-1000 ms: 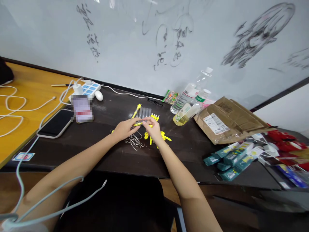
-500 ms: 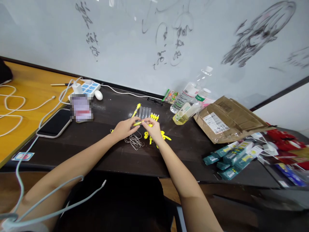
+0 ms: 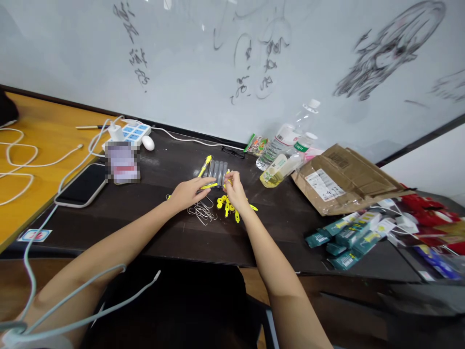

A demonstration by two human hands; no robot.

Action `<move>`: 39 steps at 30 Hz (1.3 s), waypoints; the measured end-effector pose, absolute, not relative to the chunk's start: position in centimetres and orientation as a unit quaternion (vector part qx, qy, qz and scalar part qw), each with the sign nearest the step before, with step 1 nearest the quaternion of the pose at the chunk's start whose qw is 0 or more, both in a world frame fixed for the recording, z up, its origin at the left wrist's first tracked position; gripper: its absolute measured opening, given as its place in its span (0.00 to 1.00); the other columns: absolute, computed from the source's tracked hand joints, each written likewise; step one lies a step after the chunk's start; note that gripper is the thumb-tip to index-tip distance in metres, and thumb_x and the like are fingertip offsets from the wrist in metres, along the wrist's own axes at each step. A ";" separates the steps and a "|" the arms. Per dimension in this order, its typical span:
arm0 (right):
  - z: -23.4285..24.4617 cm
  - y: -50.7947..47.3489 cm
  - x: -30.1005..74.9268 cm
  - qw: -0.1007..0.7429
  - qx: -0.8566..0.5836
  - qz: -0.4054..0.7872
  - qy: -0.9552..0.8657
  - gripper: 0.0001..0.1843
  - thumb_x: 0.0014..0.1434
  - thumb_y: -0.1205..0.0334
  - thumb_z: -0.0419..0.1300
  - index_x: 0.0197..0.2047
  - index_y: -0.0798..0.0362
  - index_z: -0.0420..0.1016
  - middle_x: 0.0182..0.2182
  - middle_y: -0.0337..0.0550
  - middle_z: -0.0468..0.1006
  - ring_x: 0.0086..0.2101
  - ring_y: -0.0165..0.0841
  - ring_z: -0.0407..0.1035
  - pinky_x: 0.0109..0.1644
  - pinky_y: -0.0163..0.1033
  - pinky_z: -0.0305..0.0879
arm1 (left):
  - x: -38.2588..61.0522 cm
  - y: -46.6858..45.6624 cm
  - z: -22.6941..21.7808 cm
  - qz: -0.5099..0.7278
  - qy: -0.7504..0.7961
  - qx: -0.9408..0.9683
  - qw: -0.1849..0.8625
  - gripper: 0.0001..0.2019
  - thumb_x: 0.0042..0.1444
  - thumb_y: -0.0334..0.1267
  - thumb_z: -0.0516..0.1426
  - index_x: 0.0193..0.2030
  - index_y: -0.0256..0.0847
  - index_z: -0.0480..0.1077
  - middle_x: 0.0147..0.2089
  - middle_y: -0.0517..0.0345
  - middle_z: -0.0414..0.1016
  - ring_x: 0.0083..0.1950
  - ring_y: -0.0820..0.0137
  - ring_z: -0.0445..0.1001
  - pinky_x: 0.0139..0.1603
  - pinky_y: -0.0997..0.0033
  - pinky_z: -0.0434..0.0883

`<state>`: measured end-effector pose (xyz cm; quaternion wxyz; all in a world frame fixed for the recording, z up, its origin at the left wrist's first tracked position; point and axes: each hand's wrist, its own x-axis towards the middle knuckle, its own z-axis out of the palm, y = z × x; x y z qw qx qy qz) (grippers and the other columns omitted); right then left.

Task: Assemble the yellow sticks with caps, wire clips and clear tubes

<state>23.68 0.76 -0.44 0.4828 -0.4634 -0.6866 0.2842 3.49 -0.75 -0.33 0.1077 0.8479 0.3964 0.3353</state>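
Between the thumb and fingers of my left hand (image 3: 189,192) is a slim yellow plastic piece (image 3: 209,185), lying nearly level. My right hand (image 3: 237,191) is closed at the fingertips around a small yellow part (image 3: 228,181), beside several clear tubes (image 3: 217,169). A yellow-and-black slim stick (image 3: 205,166) lies left of the tubes. Below my left fingers sits a loose heap of bent metal wires (image 3: 202,211). Several yellow rings and clip-like parts (image 3: 226,205) are scattered under my right wrist, which partly hides them.
Bottles (image 3: 278,169), a brown parcel (image 3: 348,179) and green boxes (image 3: 350,240) stand or lie to the right. Glasses (image 3: 233,153) rest by the whiteboard (image 3: 189,63). Leftward are a phone (image 3: 83,185), a power strip (image 3: 135,132), a white mouse (image 3: 148,142) and cables.
My right hand has moved off the slim yellow piece, slightly right and upward, to the yellow parts by the tubes. My left hand still holds its piece in about the same place.
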 end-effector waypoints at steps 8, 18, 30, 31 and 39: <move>-1.4 0.5 23.4 0.259 -0.467 0.085 -0.841 0.08 0.58 0.71 0.49 0.38 0.51 0.67 0.37 0.45 0.69 0.37 0.36 0.65 0.41 0.40 0.62 | 3.5 -0.7 -0.3 0.335 0.398 0.846 0.117 0.19 0.63 0.43 0.50 0.60 0.49 0.63 0.57 0.57 0.72 0.50 0.69 0.74 0.51 0.69 0.70; -0.5 0.3 23.4 0.327 -0.457 0.099 -0.821 0.12 0.53 0.73 0.50 0.39 0.52 0.69 0.35 0.44 0.71 0.38 0.37 0.66 0.45 0.41 0.63 | 3.5 -0.8 -0.4 0.321 0.413 0.845 0.111 0.20 0.62 0.43 0.50 0.61 0.48 0.61 0.54 0.57 0.74 0.48 0.69 0.75 0.46 0.71 0.70; -0.1 0.0 22.4 0.481 -0.392 0.315 -0.719 0.07 0.55 0.58 0.59 0.34 0.53 0.72 0.32 0.41 0.75 0.33 0.32 0.70 0.42 0.39 0.66 | 3.4 -0.8 0.1 0.310 0.447 0.830 0.123 0.23 0.61 0.44 0.52 0.63 0.46 0.58 0.41 0.59 0.76 0.37 0.71 0.75 0.36 0.74 0.66; -0.2 0.1 22.4 0.483 -0.390 0.330 -0.711 0.08 0.55 0.57 0.60 0.34 0.53 0.72 0.32 0.41 0.75 0.33 0.32 0.70 0.42 0.39 0.66 | 3.4 -0.8 0.0 0.312 0.445 0.831 0.123 0.23 0.61 0.44 0.52 0.63 0.45 0.58 0.41 0.59 0.76 0.37 0.71 0.75 0.36 0.75 0.66; -0.2 0.5 22.6 0.468 -0.386 0.431 -0.667 0.15 0.48 0.51 0.66 0.31 0.52 0.70 0.26 0.37 0.71 0.28 0.29 0.66 0.37 0.38 0.65 | 3.5 -0.9 -0.2 0.307 0.433 0.841 0.104 0.23 0.61 0.44 0.51 0.62 0.45 0.59 0.42 0.57 0.76 0.37 0.71 0.75 0.36 0.75 0.66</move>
